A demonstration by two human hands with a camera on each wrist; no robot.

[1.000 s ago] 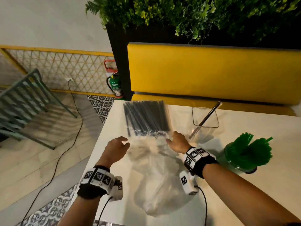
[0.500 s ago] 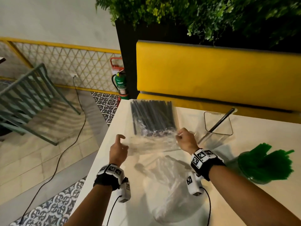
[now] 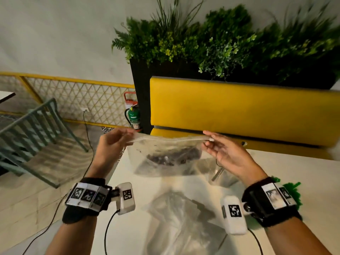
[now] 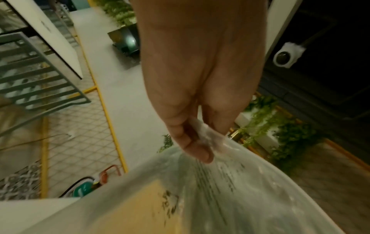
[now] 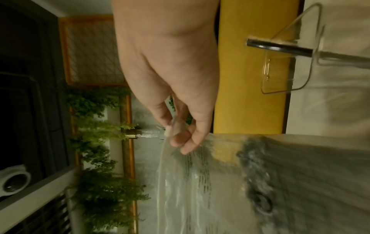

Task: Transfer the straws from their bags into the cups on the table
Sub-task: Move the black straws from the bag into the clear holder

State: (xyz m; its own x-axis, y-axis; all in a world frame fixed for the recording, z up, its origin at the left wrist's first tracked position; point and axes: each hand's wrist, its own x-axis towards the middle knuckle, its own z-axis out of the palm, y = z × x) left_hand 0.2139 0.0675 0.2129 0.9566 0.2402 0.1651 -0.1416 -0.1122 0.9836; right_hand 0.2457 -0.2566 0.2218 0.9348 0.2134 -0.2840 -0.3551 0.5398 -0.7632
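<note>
above the white table (image 3: 303, 173) i've just lifted the bag of black straws (image 3: 165, 153); my left hand (image 3: 110, 144) and right hand (image 3: 226, 153) pinch its top corners, ready for opening.

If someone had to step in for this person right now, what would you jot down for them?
Left hand pinches the left top corner of the clear bag of black straws; right hand pinches the right top corner. The bag hangs between both hands above the table.
Done: green straws sit by the right wrist; their cup is hidden. An empty bag lies on the table. The clear cup holds one black straw.
Left: get the black straws out of the bag and into the clear cup.
</note>
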